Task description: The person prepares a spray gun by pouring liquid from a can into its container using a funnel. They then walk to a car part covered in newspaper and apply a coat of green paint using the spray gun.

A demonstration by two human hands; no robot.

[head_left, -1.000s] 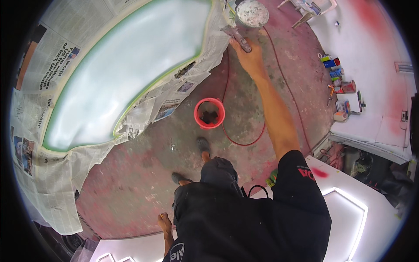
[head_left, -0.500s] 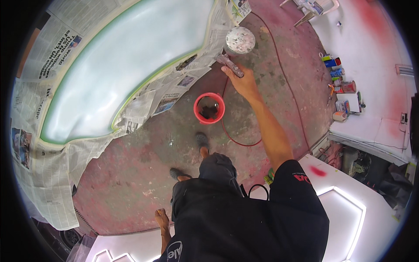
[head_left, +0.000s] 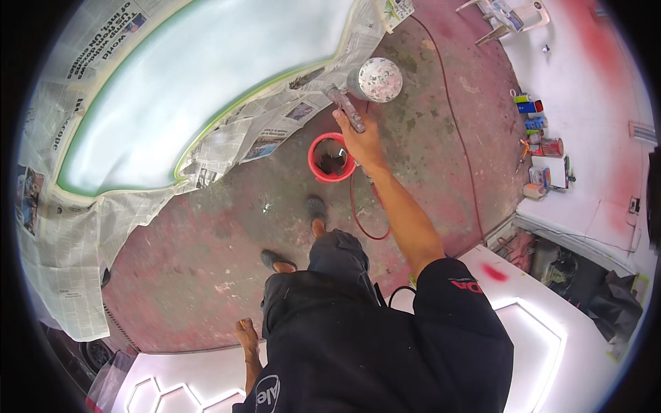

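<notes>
My right hand (head_left: 361, 143) is wrapped round the handle of a grey spray gun (head_left: 345, 110). A round, paint-spotted cup (head_left: 380, 79) sits at the gun's right side. The gun's front end points toward a large pale panel (head_left: 220, 89) with greenish edges, bordered by yellow-green tape and newspaper (head_left: 241, 141). A red hose (head_left: 358, 224) hangs below the gun hand. From this view, the hand overlaps the right rim of a red bucket (head_left: 313, 164) on the floor. My left hand (head_left: 246, 333) hangs low at my left side, holding nothing, fingers loosely apart.
A dark red air hose (head_left: 460, 138) runs along the stained floor to my right. Several cans (head_left: 551, 147) and bottles line the wall's foot. A white chair (head_left: 530, 15) stands far right. Behind me is a white surface with glowing hexagon outlines (head_left: 180, 398).
My right hand has swung left and nearer with the spray gun, now overlapping the bucket's rim in view. The view has shifted, moving the panel up. My left hand still hangs low.
</notes>
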